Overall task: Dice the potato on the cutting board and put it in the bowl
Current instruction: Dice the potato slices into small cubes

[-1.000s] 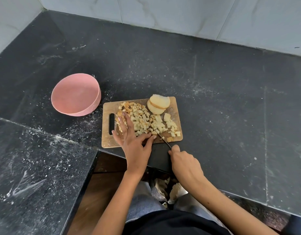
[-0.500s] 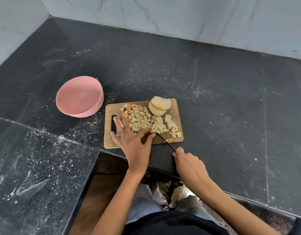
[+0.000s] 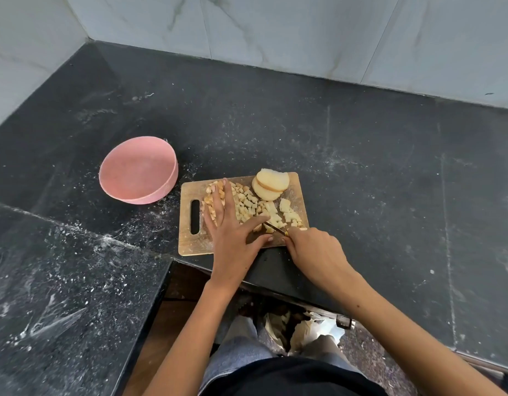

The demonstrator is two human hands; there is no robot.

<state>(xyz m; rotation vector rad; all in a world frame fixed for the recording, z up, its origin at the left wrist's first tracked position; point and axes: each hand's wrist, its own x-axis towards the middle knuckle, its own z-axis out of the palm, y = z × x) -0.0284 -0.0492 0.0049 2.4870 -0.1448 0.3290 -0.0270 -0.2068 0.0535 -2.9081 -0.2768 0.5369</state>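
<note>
Out beyond my fingers the black stone counter [image 3: 347,155] runs back to pale marbled wall tiles [image 3: 304,38]. White dust or flour, I can't tell which, speckles the lower slab [image 3: 61,295] off to my left. Below my wrists sit my grey jeans [image 3: 241,347].

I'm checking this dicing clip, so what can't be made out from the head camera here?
- Knife handle: hidden in the right hand.
- Dice under the left hand: covered by its fingers.
- Pink bowl inside: looks empty; near wall hides part of the floor.
</note>
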